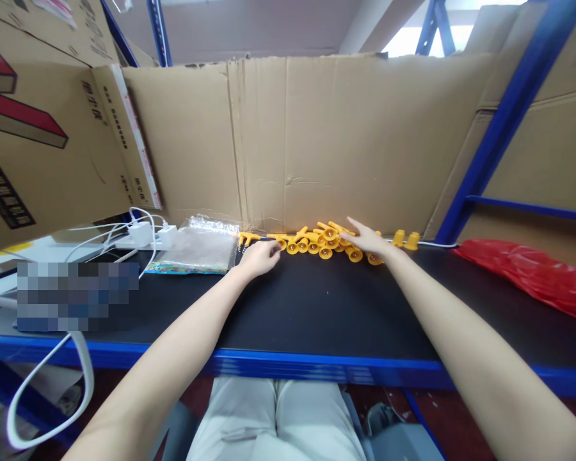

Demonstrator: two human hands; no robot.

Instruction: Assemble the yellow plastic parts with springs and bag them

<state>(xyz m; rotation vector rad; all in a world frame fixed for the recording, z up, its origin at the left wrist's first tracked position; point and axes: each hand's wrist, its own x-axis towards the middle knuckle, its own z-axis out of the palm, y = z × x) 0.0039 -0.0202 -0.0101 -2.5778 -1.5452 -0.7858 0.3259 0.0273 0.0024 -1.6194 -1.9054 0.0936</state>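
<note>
Several yellow bell-shaped pieces (325, 253) with stems lie heaped along the back of the black tabletop, their round hollow ends mostly facing me. At the heap's left end is my left hand (262, 257), its fingers curled together beside a yellow piece; whatever is between the fingertips is hidden. My right hand (365, 238) reaches over the right part of the heap with fingers stretched out, touching or just above the pieces. Two yellow pieces (406, 240) stand apart to its right. Yellow T-shaped pieces (248, 238) lie behind my left hand.
Clear plastic bags (196, 246) lie left of my left hand, near white chargers (141, 234) and cables. A red plastic bag (532, 272) is at the right. Cardboard (345, 141) walls the back. A blue rail (317, 366) edges the table in front.
</note>
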